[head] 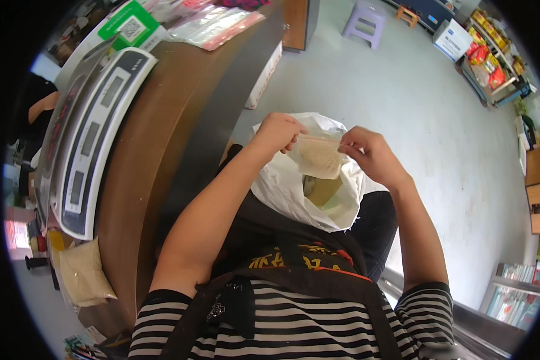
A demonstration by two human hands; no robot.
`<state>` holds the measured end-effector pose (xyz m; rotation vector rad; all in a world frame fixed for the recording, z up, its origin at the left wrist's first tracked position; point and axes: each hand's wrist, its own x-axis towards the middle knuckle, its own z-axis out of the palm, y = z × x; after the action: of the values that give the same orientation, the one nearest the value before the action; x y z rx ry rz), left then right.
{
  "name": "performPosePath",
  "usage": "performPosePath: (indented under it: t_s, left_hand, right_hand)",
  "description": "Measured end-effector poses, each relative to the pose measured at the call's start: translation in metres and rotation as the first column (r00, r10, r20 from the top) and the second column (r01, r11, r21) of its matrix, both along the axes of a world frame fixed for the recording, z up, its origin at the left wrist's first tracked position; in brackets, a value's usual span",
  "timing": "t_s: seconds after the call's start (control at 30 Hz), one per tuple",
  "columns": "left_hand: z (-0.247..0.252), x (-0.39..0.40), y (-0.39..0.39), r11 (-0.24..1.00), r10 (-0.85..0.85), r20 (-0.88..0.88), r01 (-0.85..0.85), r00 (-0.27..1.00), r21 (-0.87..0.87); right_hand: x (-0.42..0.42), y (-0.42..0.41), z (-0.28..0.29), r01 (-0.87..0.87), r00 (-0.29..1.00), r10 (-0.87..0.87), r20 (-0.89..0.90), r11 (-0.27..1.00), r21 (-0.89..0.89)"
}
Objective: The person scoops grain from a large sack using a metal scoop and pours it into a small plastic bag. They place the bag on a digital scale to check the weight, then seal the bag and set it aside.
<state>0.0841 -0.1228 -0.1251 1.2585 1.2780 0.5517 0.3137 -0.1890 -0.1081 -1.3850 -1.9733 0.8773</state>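
Observation:
A clear zip-lock plastic bag point(320, 158) part-filled with pale grains or powder hangs between my two hands. My left hand point(280, 132) pinches its top edge at one corner, and my right hand point(368, 150) grips the opposite corner. Below and around it is a large white woven sack point(281, 189) with its mouth open, resting before my lap. Inside the sack shows yellowish material point(326, 192), whose kind I cannot tell. Whether the small bag's zip is closed cannot be made out.
On the wooden counter point(162, 130) at left are a digital scale point(90, 139), a filled clear bag point(86, 274) and empty zip-lock bags point(213, 27). A purple plastic stool point(366, 22) and a white carton point(452, 39) stand further off. A person's arm point(43, 107) shows beyond the scale.

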Motion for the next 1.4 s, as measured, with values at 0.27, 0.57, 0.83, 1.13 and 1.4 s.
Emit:
performPosePath:
  t_s: [0.27,0.57,0.83,1.13,1.4]
  left_hand:
    - [0.089,-0.054,-0.049,0.879,0.022,0.596,-0.300,0.802,0.370]
    - [0.185,-0.122,-0.071,0.666,0.020,0.495,-0.381,0.869,0.642]
    - [0.293,-0.231,-0.069,0.410,0.365,0.327,-0.466,0.872,0.784]
    - [0.274,-0.315,-0.070,0.383,0.647,0.177,-0.516,0.742,0.766]
    - [0.263,-0.335,-0.071,0.482,0.639,0.088,-0.487,0.764,0.729]
  right_hand:
    - [-0.047,0.022,0.176,-0.344,0.939,0.322,0.121,0.863,0.370]
    - [-0.161,0.080,0.328,-0.548,0.817,0.540,0.204,0.615,0.567]
    - [-0.309,0.124,0.362,-0.464,0.695,0.719,-0.010,0.459,0.757]
    - [-0.399,0.135,0.322,-0.530,0.690,0.715,-0.114,0.606,0.593]
    - [-0.415,0.153,0.299,-0.626,0.563,0.807,-0.181,0.559,0.543]
